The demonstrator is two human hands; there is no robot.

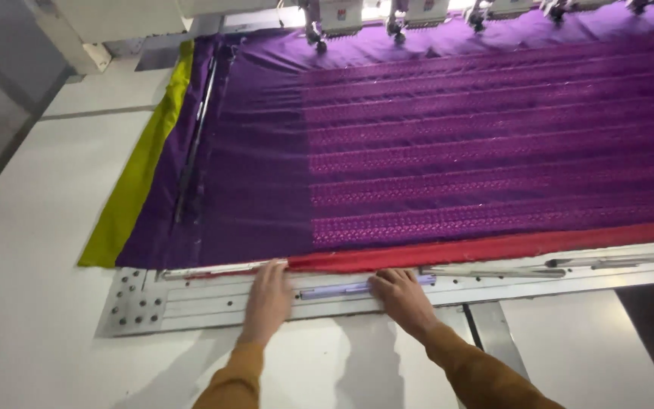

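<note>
Head view shows both hands pressed down on the near edge of a wide frame. The left hand (268, 297) lies flat on the metal rail (213, 297), fingers stretched forward and together, their tips just at the red hem (493, 248); it is blurred, and it clamps nothing. The right hand (401, 294) rests palm down on the same rail, its fingers curled over one end of a pale lilac clip (342, 289) that lies along the rail between the two hands; whether the fingers truly pinch the clip or only press on it cannot be told. Both wrists wear mustard-brown sleeves (486, 379). The rail runs left to right, with a bolted corner plate (134, 301) at its left end and thin metal bars (493, 270) lying on it to the right. Just beyond the rail the red hem borders a large purple cloth (266, 174) stretched flat, plain on its left part and covered on the right with bands of embroidery (493, 167). A yellow-green strip (134, 189) runs along the cloth's left edge, beside a dark rod (194, 144). At the far side, a row of sewing heads (399, 23) hangs over the cloth. The white table (32, 288) surrounds the frame.
</note>
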